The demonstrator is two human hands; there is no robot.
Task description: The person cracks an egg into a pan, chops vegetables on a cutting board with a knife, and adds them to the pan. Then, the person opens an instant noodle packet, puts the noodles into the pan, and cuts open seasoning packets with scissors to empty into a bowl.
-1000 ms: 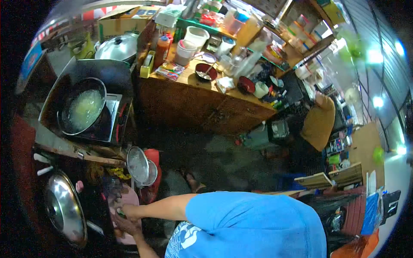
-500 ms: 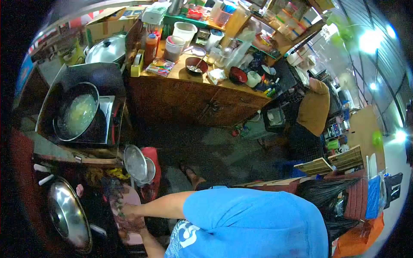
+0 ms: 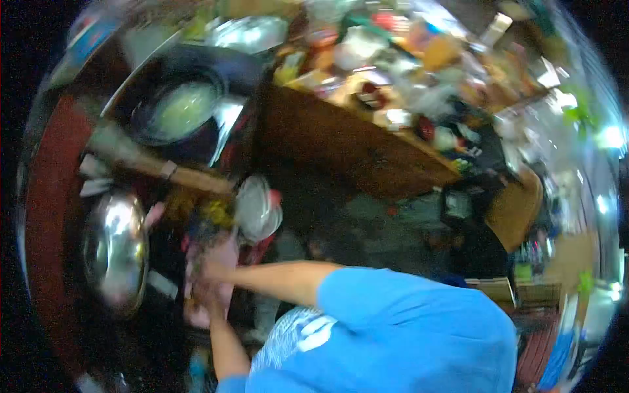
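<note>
Both hands are close together over a pink board point(image 3: 226, 252), low on the left. My right hand point(image 3: 213, 271) comes in from the upper side, on the end of the arm in the blue sleeve. Just below it is my left hand point(image 3: 208, 296). Motion blur smears the fingers of both hands, and anything in them cannot be made out. A dark, leafy-looking heap point(image 3: 208, 229) sits at the far end of the board. Beside the board stand pale round bowls or strainers point(image 3: 254, 209).
A wok point(image 3: 141, 124) with pale liquid and yellowish food stands on a stove at upper left. Below it lies a shiny metal lid point(image 3: 114, 252). A wooden counter point(image 3: 341, 141) crowded with containers runs behind. At right is a brown-covered seat or bag point(image 3: 517, 206).
The view has swung, so the stove, counter and board appear shifted rightward, and the picture is now blurred. Both hands stay close together over the pink board.
</note>
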